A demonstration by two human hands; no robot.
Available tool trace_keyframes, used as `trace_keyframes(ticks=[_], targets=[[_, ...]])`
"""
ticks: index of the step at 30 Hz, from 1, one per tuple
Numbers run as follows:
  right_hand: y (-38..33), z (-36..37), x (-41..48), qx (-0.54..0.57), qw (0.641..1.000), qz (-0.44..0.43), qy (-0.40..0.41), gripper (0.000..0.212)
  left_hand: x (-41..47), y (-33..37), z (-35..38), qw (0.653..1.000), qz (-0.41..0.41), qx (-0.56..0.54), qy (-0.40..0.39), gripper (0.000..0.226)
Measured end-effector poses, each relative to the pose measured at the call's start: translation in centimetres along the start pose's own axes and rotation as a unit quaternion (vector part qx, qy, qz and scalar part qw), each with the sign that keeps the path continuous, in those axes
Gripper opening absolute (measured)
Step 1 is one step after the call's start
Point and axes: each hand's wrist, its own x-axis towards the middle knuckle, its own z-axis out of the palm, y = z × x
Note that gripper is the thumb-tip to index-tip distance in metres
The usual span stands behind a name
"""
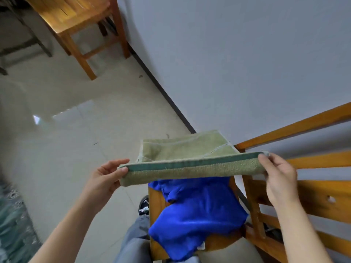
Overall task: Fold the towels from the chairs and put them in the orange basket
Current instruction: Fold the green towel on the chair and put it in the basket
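Pale glossy floor tiles [76, 120] fill the left of the view and meet a plain grey wall [247, 63] along a dark skirting strip [161, 88]. Nearest the camera, a grey trouser leg [133, 238] runs down to a dark shoe [143, 205] on the floor, just beside the seat of a wooden chair [313, 202]. A blue towel [195, 211] lies crumpled on that seat, one part spilling over the seat's near edge.

Above it, both bare forearms reach forward and hold a green towel [190, 164] in the air, pulled straight between them. The left hand [106, 179] has its grip closed on the towel's left end, thumb on top and fingers curled beneath. The right hand [279, 177] pinches the right end between thumb and fingertips, close to the chair's slatted back. The towel is folded over: a thick near edge with a teal band faces the camera, and the layers behind it show pale stitched hems.

Farther off, at the top left, a second wooden chair [76, 25] stands on the tiles against the wall.
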Motion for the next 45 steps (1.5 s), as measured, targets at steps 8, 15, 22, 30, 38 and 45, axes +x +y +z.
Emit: trace_keyframes(ticks=[8,15,22,30,38,45], targets=[[5.6,-1.3,-1.9,-0.147,0.984,0.103,0.025,0.015,-0.3,-7.1,-1.8,0.986,-0.163,0.029,-0.003,0.017],[9.9,-1.8,-2.6,-0.26,0.949,0.18,-0.012,0.008,0.5,-10.6,-3.6,0.96,-0.205,0.191,0.001,0.016],[9.7,1.3,0.9,-0.297,0.938,0.173,-0.037,0.025,3.5,-11.5,-2.0,0.946,-0.137,0.292,0.039,0.023],[8.3,4.1,5.6,-0.288,0.95,0.116,-0.018,0.021,7.6,-9.6,-2.1,0.974,-0.108,0.176,0.093,0.021],[10.6,7.8,10.5,-0.322,0.942,0.083,0.045,0.021,13.5,-9.3,-1.2,0.977,-0.077,0.137,0.144,0.02],[13.5,8.9,12.9,-0.411,0.908,0.074,0.034,0.023,17.8,-10.7,-0.2,0.959,-0.064,0.214,0.174,0.024]])
